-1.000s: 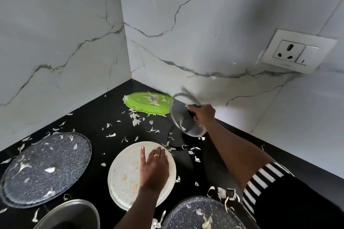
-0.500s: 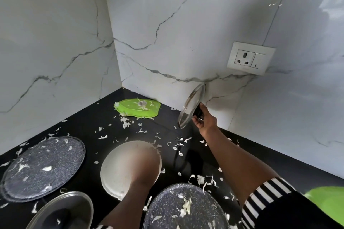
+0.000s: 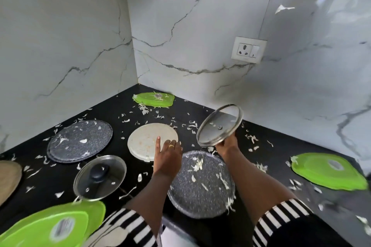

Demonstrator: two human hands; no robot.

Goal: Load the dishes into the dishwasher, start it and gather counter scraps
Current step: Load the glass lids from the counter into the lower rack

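1. Near green board: blurred, at the near left edge of the black bench. It was out of view half a second ago.
2. Striped sleeves: black and white, one on each arm.
3. Near speckled plate: grey, lying flat between the forearms, with scraps on it.
4. Knobbed lid: glass, flat on the bench, black knob up. It now shows whole.
5. Tan board: at the left edge, newly in view.
6. Right green board: flat on the bench and well apart from the rest. Only a corner showed before.
7. Left grip: released, resting on the white plate with the index finger straight and a ring showing. It was a blur over the plate before.
8. White plate: flat at mid-bench, just beyond the near speckled plate, place unchanged.
9. Right grip: grasping the raised lid at its lower rim, with the fingers hidden behind it.
10. Raised lid: glass with a steel rim, tilted, clear of the bench, underside facing the camera. Half a second ago it stood edge-on, close to the wall.
11. Speckled plates: stacked on the left, unmoved.
12. Scraps: pale shreds strewn across the bench.
13. Far green board: in the corner, unmoved.
14. Socket: white, on the marble wall.
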